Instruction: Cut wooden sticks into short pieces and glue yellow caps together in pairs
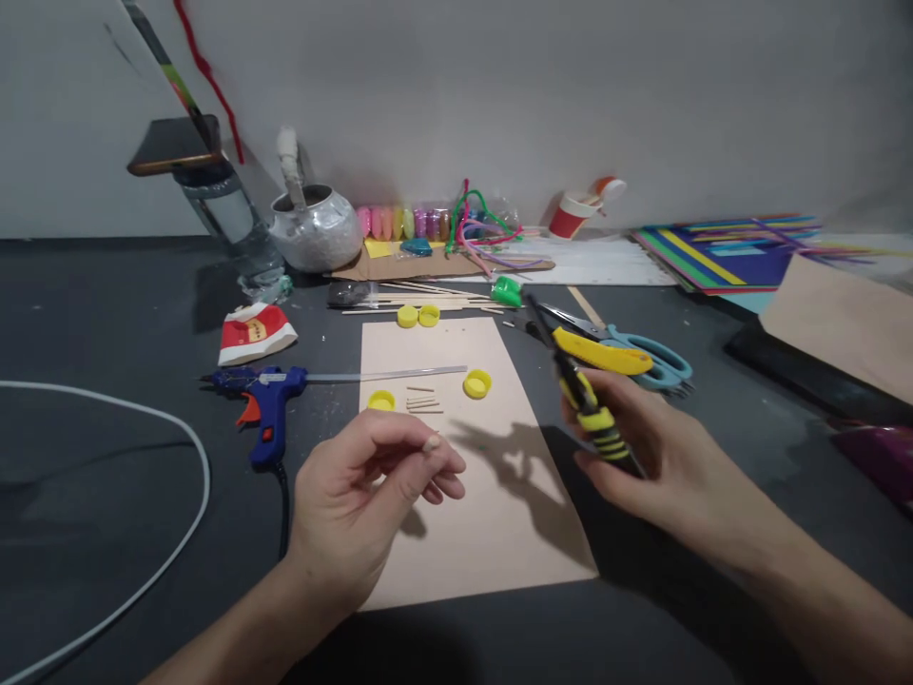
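Observation:
My left hand (371,495) is closed in a pinch above the sheet of tan paper (456,561). A small pale bit of wooden stick (432,444) shows at its thumb and fingertip; most of it is hidden. In my right hand (656,457) are black-and-yellow pliers (603,433), held over the paper's right side with the dark tip pointing up and away. Just beyond my left hand lie several short cut sticks (422,403), between a yellow bottle cap (381,401) and another yellow cap (477,384). Two more yellow caps (417,316) touch at the paper's far edge.
A blue glue gun (269,409) lies left, its clear glue stick reaching over the paper. A white cable (203,476) curves at far left. Blue-handled scissors (649,357) and a yellow cutter (603,352) lie beyond my right hand. Long sticks (428,300) and a metal pot (318,233) stand behind.

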A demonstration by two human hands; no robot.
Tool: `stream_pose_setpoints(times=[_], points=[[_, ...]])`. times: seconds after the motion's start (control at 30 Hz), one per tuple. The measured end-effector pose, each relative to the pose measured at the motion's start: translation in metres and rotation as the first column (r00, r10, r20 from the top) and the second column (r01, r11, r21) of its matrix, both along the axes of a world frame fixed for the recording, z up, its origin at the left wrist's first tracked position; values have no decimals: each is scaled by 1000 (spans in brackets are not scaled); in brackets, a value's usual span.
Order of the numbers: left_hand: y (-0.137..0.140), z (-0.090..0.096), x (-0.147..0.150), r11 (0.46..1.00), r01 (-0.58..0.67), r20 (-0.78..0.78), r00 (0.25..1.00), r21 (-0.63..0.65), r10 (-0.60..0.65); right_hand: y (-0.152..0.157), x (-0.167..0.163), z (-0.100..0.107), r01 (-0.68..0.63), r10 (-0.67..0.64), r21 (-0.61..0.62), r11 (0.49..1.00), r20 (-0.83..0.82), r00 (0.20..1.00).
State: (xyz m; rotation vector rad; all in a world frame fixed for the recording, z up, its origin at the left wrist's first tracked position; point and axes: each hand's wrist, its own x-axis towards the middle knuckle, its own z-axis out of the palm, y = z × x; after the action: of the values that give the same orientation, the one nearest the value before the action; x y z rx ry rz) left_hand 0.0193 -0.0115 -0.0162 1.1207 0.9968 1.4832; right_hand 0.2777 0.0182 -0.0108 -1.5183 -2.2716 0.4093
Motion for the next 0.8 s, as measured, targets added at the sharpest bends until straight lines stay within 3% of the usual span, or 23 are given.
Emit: stream_pose_setpoints(times=[0.1,0.27,0.57,0.8], points=[[2,-4,-2,999,-20,-46,999,38,22,-1,-24,12,-198,195,-25,980,-108,975],[6,-8,-6,982,-129,-227,961,138,158,5,-45,10,-277,272,-17,961,-138,952],[6,-11,-9,962,-162,-435,866,222,246,-8,-46,-1,-290,295,79,954,-61,954],[7,-15,-14,962,-50,-518,835,267,187,-11,-47,-1,-280,283,43,959,-79,956]])
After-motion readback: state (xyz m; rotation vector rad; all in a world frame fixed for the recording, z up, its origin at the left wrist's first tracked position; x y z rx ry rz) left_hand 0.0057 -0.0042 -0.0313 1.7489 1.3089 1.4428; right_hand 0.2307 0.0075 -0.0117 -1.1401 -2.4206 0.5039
